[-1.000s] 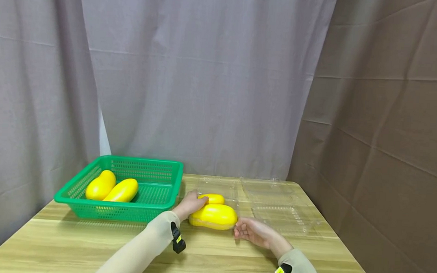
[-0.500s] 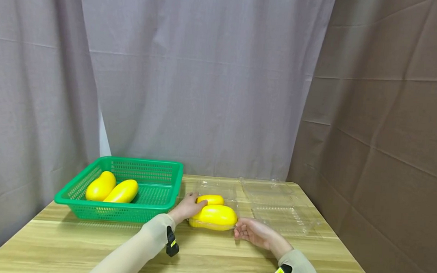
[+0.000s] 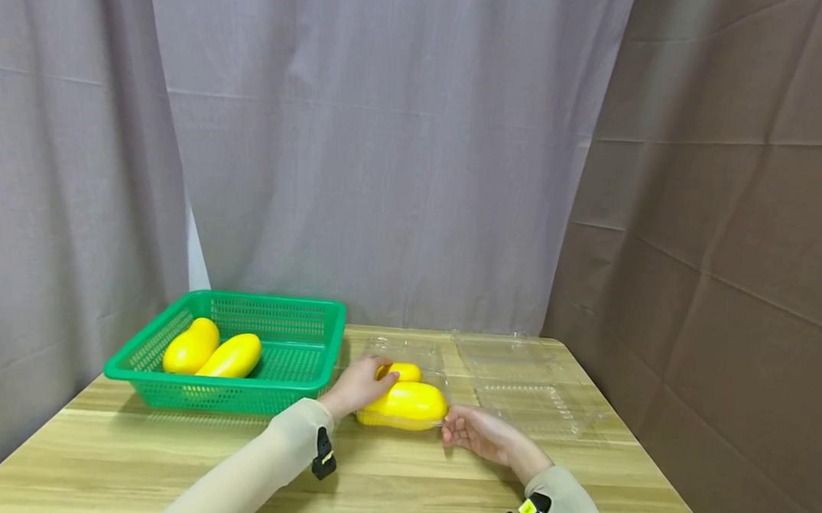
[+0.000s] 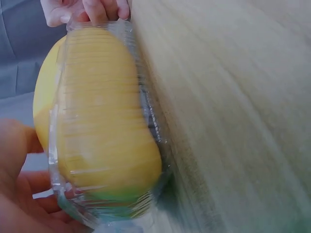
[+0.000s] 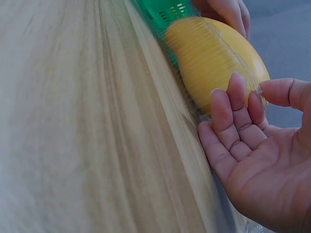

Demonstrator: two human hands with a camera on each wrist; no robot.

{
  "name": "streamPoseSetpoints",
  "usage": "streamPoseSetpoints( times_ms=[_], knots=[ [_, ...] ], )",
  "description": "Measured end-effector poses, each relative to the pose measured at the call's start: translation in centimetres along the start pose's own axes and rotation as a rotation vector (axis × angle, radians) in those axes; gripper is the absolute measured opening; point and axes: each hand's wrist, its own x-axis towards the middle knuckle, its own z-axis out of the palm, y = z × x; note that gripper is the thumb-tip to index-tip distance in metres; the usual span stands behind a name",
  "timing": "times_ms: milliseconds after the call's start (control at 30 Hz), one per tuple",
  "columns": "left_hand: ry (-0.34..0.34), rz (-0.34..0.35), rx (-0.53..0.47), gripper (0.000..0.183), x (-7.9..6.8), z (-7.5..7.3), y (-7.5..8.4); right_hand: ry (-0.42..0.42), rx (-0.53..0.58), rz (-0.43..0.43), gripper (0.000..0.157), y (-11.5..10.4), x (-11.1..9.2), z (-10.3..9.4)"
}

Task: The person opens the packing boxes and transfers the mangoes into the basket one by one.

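Observation:
Two yellow mangoes lie in a clear plastic clamshell container at the middle of the table, its lid folded open behind them. The near mango (image 3: 404,403) fills the front; the far mango (image 3: 404,372) is partly covered. My left hand (image 3: 359,386) comes from the left and grips the left end of the far mango, thumb across its top. My right hand (image 3: 479,434) pinches the front right rim of the container (image 5: 228,51) between thumb and index finger, the other fingers loosely bent. Ridged clear plastic covers the near mango's side in the left wrist view.
A green plastic basket (image 3: 226,382) stands at the left with two more mangoes (image 3: 230,356) inside. Another open clear container (image 3: 524,407) lies on the wooden table (image 3: 401,486) at the right. Grey curtains hang behind, a brown one along the right.
My left hand drew slightly back to the left, then moved forward and right over the far mango's left end. The right hand has stayed at the container's corner.

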Motion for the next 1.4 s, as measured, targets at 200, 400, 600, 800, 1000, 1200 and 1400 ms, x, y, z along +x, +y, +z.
streamPoseSetpoints(
  times_ms=[200, 400, 600, 800, 1000, 1200, 1400],
  knots=[
    [-0.049, 0.163, 0.085, 0.049, -0.6, 0.1, 1.3, 0.011, -0.003, 0.002, 0.014, -0.1, -0.1, 0.0],
    [-0.139, 0.260, 0.208, 0.059, -1.5, -0.1, 2.7, 0.026, -0.014, 0.006, 0.014, -0.3, -0.1, 0.0],
    [-0.163, 0.261, 0.257, 0.065, -1.4, 0.0, 2.9, 0.031, -0.016, 0.008, 0.013, -0.4, -0.1, -0.1],
    [-0.170, 0.251, 0.280, 0.067, -1.0, 0.2, 3.6, 0.034, -0.014, 0.005, 0.013, -0.5, 0.0, -0.1],
    [-0.167, 0.264, 0.290, 0.064, -0.9, 0.1, 3.7, 0.039, -0.021, 0.007, 0.014, -0.5, 0.1, 0.1],
    [-0.168, 0.269, 0.264, 0.064, -1.0, 0.2, 3.3, 0.026, -0.023, 0.002, 0.015, -0.3, 0.0, 0.2],
    [-0.167, 0.285, 0.230, 0.061, -1.1, 0.1, 3.2, -0.004, -0.019, 0.005, 0.016, -0.3, -0.1, 0.2]
  ],
)
